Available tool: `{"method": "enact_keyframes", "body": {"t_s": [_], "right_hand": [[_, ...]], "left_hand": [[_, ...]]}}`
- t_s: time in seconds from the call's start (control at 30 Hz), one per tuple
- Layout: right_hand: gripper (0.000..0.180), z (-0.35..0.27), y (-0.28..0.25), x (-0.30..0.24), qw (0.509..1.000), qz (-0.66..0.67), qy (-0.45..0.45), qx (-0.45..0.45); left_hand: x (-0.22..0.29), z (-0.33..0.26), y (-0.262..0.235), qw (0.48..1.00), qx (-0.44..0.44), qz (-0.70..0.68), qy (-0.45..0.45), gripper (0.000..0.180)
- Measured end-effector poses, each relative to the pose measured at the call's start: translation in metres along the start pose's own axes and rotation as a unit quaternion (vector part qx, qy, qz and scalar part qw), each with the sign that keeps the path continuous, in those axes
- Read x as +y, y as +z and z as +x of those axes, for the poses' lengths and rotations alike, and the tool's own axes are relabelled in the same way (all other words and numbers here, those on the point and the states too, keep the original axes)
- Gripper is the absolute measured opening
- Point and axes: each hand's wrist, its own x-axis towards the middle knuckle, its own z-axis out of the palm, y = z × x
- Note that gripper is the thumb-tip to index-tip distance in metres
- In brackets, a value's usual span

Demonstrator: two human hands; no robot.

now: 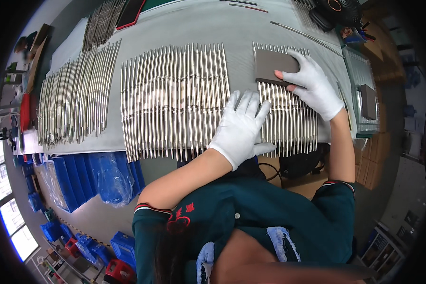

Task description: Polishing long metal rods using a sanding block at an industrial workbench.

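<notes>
Slim shiny metal rods lie side by side on the pale table. My right hand (315, 84), in a white glove with bare thumb and fingertips showing, grips a flat dark grey rectangular block (271, 65). The block rests across the far part of the right group of rods (288, 125). My left hand (241, 127), also in a white glove, lies with fingers stretched out over the near left side of that same group. Just left of it is the wide middle group of rods (175, 102); its right edge comes close to my left fingers.
Another group of rods (75, 102) lies at the left, and more rods (99, 26) lie behind it beside a dark, red-edged object (130, 13). A black fan (338, 12) stands far right. A second grey block (368, 102) sits by a clear tray (359, 66). Blue bins (71, 182) stand below left.
</notes>
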Motion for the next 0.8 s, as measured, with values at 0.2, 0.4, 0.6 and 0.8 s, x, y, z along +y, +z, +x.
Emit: {"method": "enact_keyframes", "body": {"t_s": [0.2,0.4,0.6,0.8], "right_hand": [[0.052,-0.002,0.004,0.002,1.000,-0.023,0.002,-0.011],[0.053,0.000,0.000,-0.006,0.998,0.009,0.038,-0.042],[0.047,-0.015,0.001,0.006,0.996,-0.008,0.087,-0.021],[0.053,-0.065,0.004,0.038,0.985,0.110,0.113,0.070]], "left_hand": [[0.002,0.001,0.000,1.000,0.007,0.018,-0.001,0.105],[0.001,0.002,0.000,1.000,-0.005,0.025,0.001,0.104],[0.001,0.001,-0.002,1.000,-0.003,0.026,0.003,0.105],[0.000,0.000,0.000,1.000,-0.002,0.019,-0.004,0.106]]}}
